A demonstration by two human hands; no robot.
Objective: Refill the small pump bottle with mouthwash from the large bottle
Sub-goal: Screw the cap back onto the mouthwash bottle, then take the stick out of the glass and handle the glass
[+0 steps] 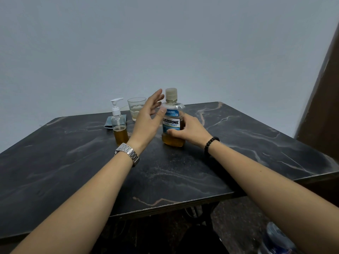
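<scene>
Fingers point(185, 118) of the right hand point(190, 130) curl round the label side of the large bottle point(172, 123), with the thumb laid across its lower front, so this hand grips the bottle where it stands upright on the counter point(183, 171). Its pale cap point(171, 96) is on, and amber liquid fills only the lower part. Just left of it, the left hand point(146, 121) is raised with its fingers straight and spread wide, holding nothing; the thumb tip lies near the bottle's shoulder, though contact cannot be told.

Further left, well apart from the large bottle, stands the small pump bottle point(120, 128), upright, its white pump head point(116, 104) in place and amber liquid in its lower half. A folded grey-blue cloth point(109, 122) lies behind it, touching or nearly so. Between the two bottles and farther back sits a clear cup point(136, 108), partly hidden by the left hand.

A metal watch point(127, 153) circles the left wrist and a dark bead bracelet point(211, 144) the right. At the lower right corner, below the counter's edge, part of a clear plastic bottle point(275, 239) shows, blurred.
</scene>
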